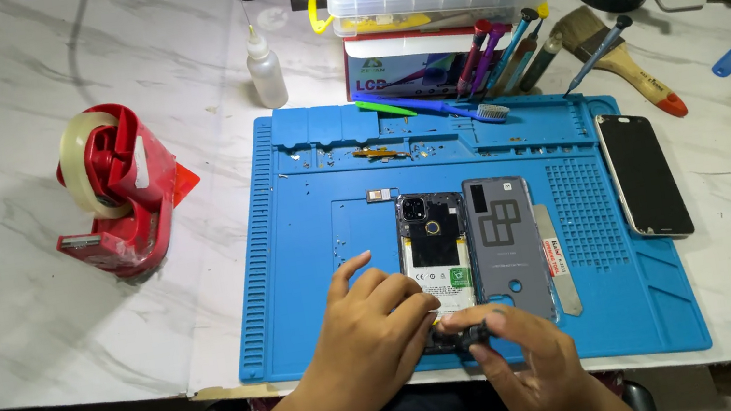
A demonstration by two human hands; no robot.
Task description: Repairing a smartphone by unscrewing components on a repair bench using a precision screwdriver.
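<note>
The opened phone (437, 253) lies on the blue mat (313, 243), its grey back cover (507, 247) already off beside it, while left hand (371, 332) and right hand (527, 361) pinch its bottom edge, internals still in place.

An opened phone (435, 248), back cover off, lies face down on the blue mat (311, 234), battery and camera exposed.

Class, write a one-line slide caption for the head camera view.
Both hands, left hand and right hand, work at the bottom end of an opened phone on a blue repair mat.
</note>
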